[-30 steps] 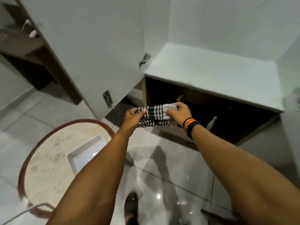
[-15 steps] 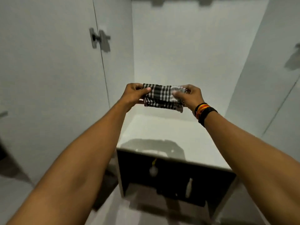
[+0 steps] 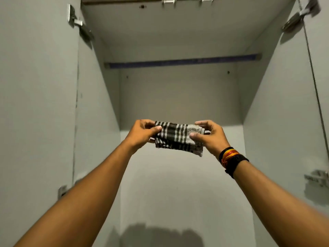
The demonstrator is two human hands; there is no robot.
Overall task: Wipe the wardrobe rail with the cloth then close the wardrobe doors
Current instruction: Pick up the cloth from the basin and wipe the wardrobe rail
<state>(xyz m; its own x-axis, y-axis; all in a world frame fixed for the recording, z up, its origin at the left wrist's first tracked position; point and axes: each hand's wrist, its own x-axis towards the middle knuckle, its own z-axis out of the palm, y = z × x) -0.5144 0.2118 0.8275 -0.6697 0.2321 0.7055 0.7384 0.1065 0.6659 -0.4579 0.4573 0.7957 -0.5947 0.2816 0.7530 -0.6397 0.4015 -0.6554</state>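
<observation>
Head view: cloth (image 3: 178,137) folded, pinched at either end by left hand (image 3: 142,133) and right hand (image 3: 211,136). Rail (image 3: 181,61) lies well above, spanning side to side, parallel to cloth; hands equally near.

Woven checked cloth (image 3: 178,135); matt grey wardrobe panels (image 3: 178,97); rail (image 3: 181,62) possibly film-wrapped metal.

Two bare hands, the left hand (image 3: 141,133) and the right hand (image 3: 211,136); one folded black-and-white checked cloth (image 3: 178,138); one dark horizontal wardrobe rail (image 3: 181,61); two open grey wardrobe doors, left door (image 3: 35,104) and right door (image 3: 320,86); four metal hinges; one stack of black, orange and yellow wristbands (image 3: 231,160).
</observation>
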